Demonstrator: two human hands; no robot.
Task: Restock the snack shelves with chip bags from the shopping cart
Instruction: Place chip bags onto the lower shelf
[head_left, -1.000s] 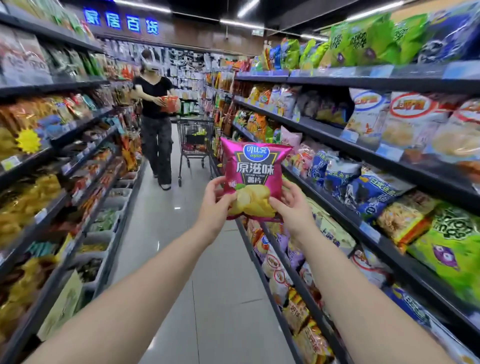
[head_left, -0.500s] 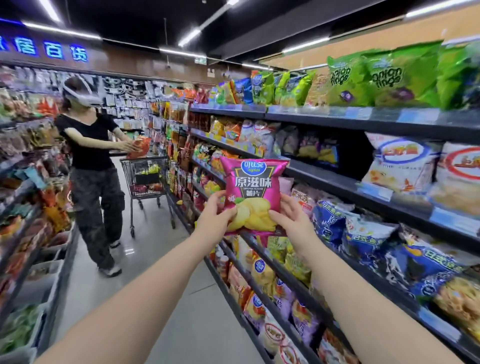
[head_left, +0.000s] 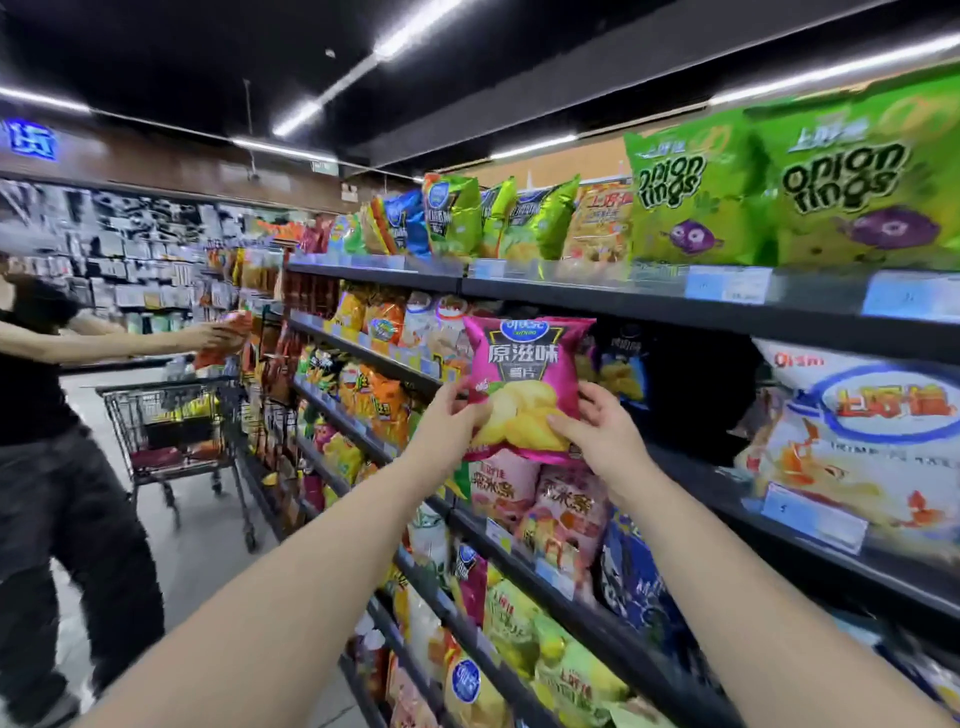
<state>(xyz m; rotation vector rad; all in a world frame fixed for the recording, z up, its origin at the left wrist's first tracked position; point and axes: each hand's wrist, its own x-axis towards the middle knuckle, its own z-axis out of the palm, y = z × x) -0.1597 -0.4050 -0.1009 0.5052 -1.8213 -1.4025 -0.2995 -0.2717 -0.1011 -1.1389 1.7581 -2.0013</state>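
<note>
I hold a magenta chip bag (head_left: 524, 364) upright with both hands, in front of a dark gap (head_left: 696, 395) on the second shelf from the top. My left hand (head_left: 451, 422) grips its lower left edge and my right hand (head_left: 597, 434) grips its lower right edge. The snack shelves (head_left: 613, 299) on the right are packed with bags, with green onion-ring bags (head_left: 841, 187) on the top shelf. The shopping cart (head_left: 176, 426) stands in the aisle to the left, with some goods inside.
Another person in black (head_left: 57, 441) stands at the left by the cart, reaching an orange bag (head_left: 228, 338) towards the shelves. Blue-and-white prawn snack bags (head_left: 857, 436) fill the shelf right of the gap. Pink bags (head_left: 540, 493) sit on the shelf below my hands.
The view has swung right and up towards the shelves. The magenta bag, still held in both hands, has come close to the dark gap on the shelf. The other person reaches towards the shelves.
</note>
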